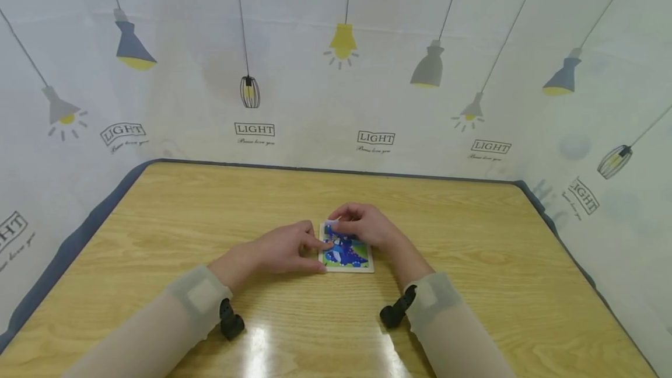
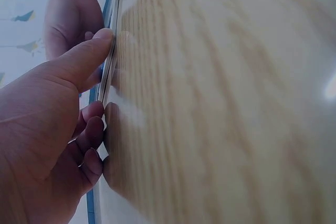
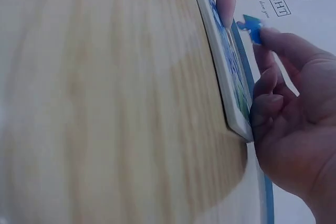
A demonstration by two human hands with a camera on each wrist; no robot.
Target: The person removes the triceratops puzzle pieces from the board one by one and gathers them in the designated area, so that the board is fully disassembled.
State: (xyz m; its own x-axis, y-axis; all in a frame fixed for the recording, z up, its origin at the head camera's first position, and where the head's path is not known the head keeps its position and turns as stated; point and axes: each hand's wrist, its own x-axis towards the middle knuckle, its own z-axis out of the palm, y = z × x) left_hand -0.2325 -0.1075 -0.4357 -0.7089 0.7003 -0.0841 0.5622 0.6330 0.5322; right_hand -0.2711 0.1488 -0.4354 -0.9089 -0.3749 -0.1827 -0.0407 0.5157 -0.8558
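Observation:
A small square jigsaw puzzle (image 1: 345,254) with a blue cartoon dinosaur picture and a pale frame lies flat on the table. My left hand (image 1: 283,248) is at its left side. The left thumb touches the near edge and the index finger rests on the picture, while the other fingers bend beside the frame. Over the far part of the puzzle, my right hand (image 1: 367,225) pinches a blue and green puzzle piece (image 3: 254,29) between thumb and fingertips. In the right wrist view the piece is held above the board, and the lower right fingers are by the frame's edge.
The wood-grain table (image 1: 184,214) stretches out on all sides of the puzzle. A pale cloth wall (image 1: 294,45) printed with hanging lamps rises behind the table's dark back edge. Black wrist devices (image 1: 231,319) sit on both sleeves.

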